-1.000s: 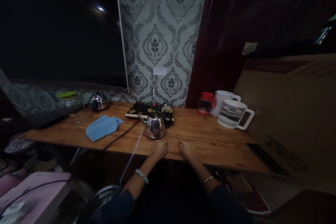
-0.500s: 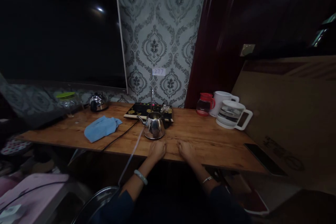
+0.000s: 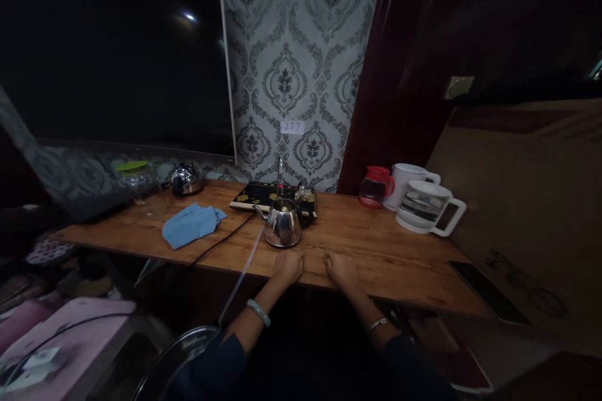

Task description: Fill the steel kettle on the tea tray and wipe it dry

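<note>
A shiny steel teapot (image 3: pixel 283 225) stands on the wooden table, its spout to the left and its top uncovered. Behind it lies a black tea stove (image 3: pixel 254 195) with gold flowers, a thin metal tap (image 3: pixel 281 177) and a red light. My left hand (image 3: pixel 288 267) rests at the table's front edge just below the teapot, fingers curled in and holding nothing I can see. To its right, my right hand (image 3: pixel 341 269) lies on the wood in the same way, loosely closed, apart from the left. A blue cloth (image 3: pixel 192 225) lies left of the teapot.
At right stand a red-lidded glass jug (image 3: pixel 375 188), a white kettle (image 3: pixel 405 170) and a white-handled glass pot (image 3: pixel 420 208). A phone (image 3: pixel 486 291) lies by a cardboard box (image 3: pixel 531 213). At left are a green-lidded glass jar (image 3: pixel 134 178) and another steel kettle (image 3: pixel 185 180).
The whole view has shifted slightly, so everything appears a little farther right. Both hands stay in place on the table edge, and the objects have not moved.
</note>
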`<state>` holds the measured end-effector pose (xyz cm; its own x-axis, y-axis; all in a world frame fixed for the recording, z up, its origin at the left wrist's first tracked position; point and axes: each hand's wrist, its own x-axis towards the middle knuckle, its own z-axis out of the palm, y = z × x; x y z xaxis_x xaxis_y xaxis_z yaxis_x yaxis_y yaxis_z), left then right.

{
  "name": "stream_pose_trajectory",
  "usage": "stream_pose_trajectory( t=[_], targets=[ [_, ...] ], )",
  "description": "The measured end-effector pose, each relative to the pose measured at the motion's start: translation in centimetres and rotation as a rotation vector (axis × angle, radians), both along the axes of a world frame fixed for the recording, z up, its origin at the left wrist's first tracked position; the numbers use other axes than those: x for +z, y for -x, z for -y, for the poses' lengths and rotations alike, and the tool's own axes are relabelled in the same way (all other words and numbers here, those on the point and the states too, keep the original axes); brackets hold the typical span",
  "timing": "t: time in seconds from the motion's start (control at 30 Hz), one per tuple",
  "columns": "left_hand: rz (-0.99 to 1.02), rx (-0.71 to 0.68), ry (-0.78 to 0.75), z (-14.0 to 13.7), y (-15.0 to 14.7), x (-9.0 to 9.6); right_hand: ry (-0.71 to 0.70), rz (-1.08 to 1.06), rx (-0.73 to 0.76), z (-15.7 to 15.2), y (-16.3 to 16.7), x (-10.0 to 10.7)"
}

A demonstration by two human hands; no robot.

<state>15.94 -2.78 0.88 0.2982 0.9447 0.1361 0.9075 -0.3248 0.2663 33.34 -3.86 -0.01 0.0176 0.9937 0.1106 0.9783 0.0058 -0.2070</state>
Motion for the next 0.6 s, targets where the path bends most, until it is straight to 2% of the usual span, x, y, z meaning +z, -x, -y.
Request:
stream_pose_trajectory(
  t=[0.2, 0.6],
  targets=[
    [-0.001, 0.01, -0.005, -0.09, 0.0, -0.2, -0.007, 0.006, 0.009, -0.13, -0.02, -0.02],
    [0.006, 0.002, 0.007, 0.27, 0.01, 0.52, -0.001, 0.012, -0.003, -0.09, 0.04, -0.07]
  ],
)
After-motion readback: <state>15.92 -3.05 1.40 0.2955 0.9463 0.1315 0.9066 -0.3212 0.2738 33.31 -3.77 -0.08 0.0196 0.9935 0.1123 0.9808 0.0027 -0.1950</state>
